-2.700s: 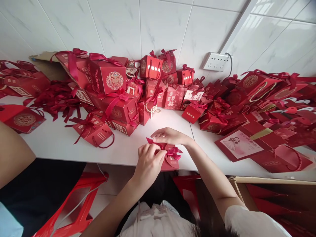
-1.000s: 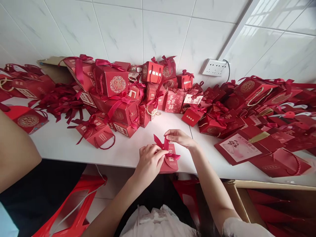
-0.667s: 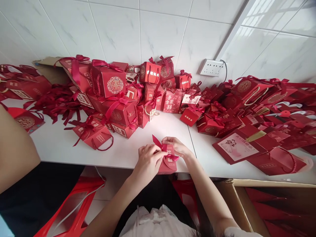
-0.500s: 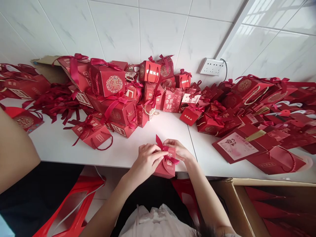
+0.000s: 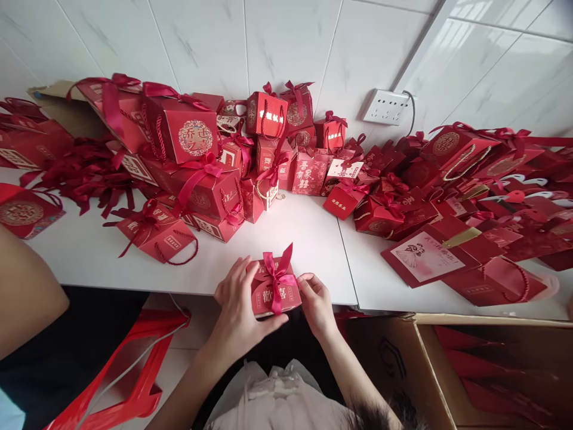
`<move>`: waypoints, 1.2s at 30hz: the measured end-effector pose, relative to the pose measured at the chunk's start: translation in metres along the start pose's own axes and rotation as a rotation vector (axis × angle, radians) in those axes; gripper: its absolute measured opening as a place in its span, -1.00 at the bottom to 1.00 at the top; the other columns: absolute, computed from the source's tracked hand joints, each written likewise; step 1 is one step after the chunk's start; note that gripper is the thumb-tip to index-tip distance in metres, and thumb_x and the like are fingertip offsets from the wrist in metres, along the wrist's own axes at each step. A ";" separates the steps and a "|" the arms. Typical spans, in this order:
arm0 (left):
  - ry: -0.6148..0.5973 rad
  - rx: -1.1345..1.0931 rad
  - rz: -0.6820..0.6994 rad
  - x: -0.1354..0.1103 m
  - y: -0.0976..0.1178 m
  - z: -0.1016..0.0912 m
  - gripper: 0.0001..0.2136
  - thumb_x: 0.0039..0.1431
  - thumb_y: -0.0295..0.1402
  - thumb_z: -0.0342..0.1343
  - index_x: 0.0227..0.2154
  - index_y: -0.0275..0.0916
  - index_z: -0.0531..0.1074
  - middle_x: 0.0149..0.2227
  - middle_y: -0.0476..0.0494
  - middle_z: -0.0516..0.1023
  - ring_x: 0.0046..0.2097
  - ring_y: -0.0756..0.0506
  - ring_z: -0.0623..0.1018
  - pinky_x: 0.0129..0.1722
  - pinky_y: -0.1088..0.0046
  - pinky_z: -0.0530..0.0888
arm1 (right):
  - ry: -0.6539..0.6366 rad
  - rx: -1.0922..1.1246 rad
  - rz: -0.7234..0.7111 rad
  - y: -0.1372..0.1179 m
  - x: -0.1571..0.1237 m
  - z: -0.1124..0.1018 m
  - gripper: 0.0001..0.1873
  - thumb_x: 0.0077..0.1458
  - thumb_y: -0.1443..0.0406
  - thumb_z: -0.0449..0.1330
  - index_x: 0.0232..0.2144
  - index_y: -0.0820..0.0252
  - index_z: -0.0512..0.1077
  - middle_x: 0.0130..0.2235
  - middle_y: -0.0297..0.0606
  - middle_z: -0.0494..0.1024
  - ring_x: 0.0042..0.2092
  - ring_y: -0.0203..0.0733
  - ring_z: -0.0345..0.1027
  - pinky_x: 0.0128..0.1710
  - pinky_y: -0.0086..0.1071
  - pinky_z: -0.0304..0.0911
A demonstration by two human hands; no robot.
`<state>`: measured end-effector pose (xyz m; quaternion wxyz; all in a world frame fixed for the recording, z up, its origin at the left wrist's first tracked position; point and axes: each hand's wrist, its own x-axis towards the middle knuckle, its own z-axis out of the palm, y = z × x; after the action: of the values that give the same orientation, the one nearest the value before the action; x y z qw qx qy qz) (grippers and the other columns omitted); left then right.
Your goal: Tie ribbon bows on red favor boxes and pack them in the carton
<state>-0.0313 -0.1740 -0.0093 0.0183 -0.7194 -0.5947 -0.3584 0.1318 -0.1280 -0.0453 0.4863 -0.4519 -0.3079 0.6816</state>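
Note:
A small red gift box [image 5: 264,300] with light lettering is at the table's front edge, its lettered top turned up toward me. A dark pink ribbon [image 5: 276,277] is tied in a bow across that top. My left hand [image 5: 237,301] grips the box from the left, thumb along the near side and fingers round the far left edge. On the right, my right hand [image 5: 316,298] is closed in a pinch beside the box's edge and the ribbon's right end. What lies between those fingertips is hidden.
Red gift boxes with bows [image 5: 192,131] are piled along the tiled wall, with more bags and boxes [image 5: 447,197] at the right. Loose ribbons [image 5: 89,173] lie at the left. A cardboard box [image 5: 418,358] stands below the table. Another person's arm [image 5: 27,286] is at the left.
The gift box has moved a little left and turned so its lettered top and bow face up. My left hand has gone from the ribbon to the box's left side; my right hand has lowered beside it.

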 end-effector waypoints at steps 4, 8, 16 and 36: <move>-0.002 0.014 -0.066 0.009 -0.038 -0.001 -0.22 0.03 0.04 0.13 0.21 -0.20 -0.02 0.16 -0.44 0.24 0.22 -0.37 0.23 0.15 0.04 0.19 | 0.023 0.029 -0.029 0.010 -0.014 0.009 -0.61 -0.19 0.02 0.36 -0.50 0.09 0.29 -0.50 -0.37 0.41 -0.46 -0.21 0.34 -0.36 -0.27 0.33; 0.043 0.046 -0.222 0.029 -0.068 -0.010 -0.55 0.21 -0.23 0.01 0.14 -0.15 0.14 0.14 -0.38 0.26 0.20 -0.34 0.27 0.14 -0.04 0.18 | -0.105 -0.060 0.016 0.021 -0.030 0.017 -0.62 -0.16 0.02 0.34 -0.51 0.10 0.29 -0.52 -0.33 0.47 -0.46 -0.16 0.40 -0.34 -0.23 0.34; -0.073 -0.216 -0.038 0.073 -0.047 -0.014 -0.81 0.26 -0.32 -0.07 -0.21 -0.16 0.44 -0.04 -0.16 0.43 0.06 -0.14 0.42 0.10 0.23 0.32 | -0.066 -0.067 -0.100 -0.004 -0.005 0.002 -0.45 0.05 -0.16 0.03 -0.63 0.16 0.32 -0.62 -0.35 0.32 -0.56 -0.29 0.20 -0.50 -0.37 0.16; -0.335 -0.420 0.026 0.083 -0.041 0.007 -0.77 0.26 -0.38 -0.07 -0.24 -0.13 0.52 -0.04 -0.15 0.45 0.07 -0.12 0.40 0.14 0.21 0.28 | -0.199 -0.686 -0.214 0.004 -0.019 0.022 -0.50 0.15 -0.04 0.00 -0.52 0.13 0.54 -0.47 -0.15 0.59 -0.33 0.00 0.47 -0.31 -0.21 0.31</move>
<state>-0.0607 -0.0891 0.0142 -0.2253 -0.7644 -0.4928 -0.3494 0.1126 -0.1467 -0.0338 0.3425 -0.4853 -0.6098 0.5247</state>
